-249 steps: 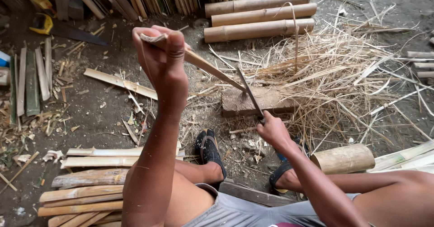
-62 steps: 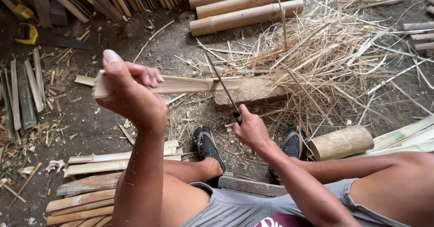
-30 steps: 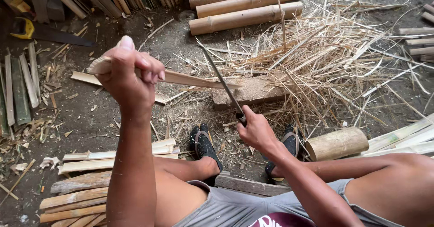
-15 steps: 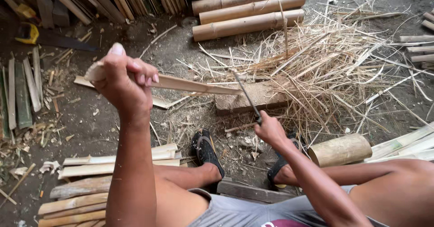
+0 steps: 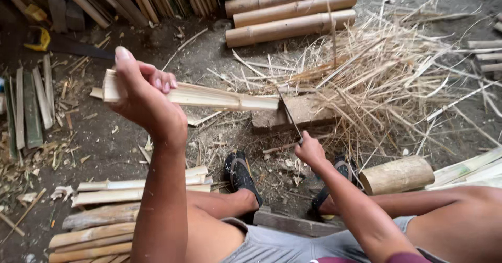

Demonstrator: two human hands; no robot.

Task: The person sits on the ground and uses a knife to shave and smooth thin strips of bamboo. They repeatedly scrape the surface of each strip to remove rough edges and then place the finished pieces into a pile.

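Sitting low over a dirt floor, a person splits bamboo with both bare hands. The left hand, raised at the left of the view, is clenched around the near end of a split bamboo slat, thumb up and fingers curled over its upper face. The slat runs level to the right, above the floor, and its far end meets the blade of a long knife. The right hand is clenched on the knife's handle, the blade slanting up and away from it to touch the slat's tip. Just behind that junction lies a flat wooden chopping block on the floor, half buried in a heap of dry bamboo shavings.

Beyond the heap, three round bamboo poles lie side by side. A short bamboo section rests beside the person's right foot; both feet wear dark sandals. A stack of split slats lies at the lower left, and a yellow-handled saw at the upper left.
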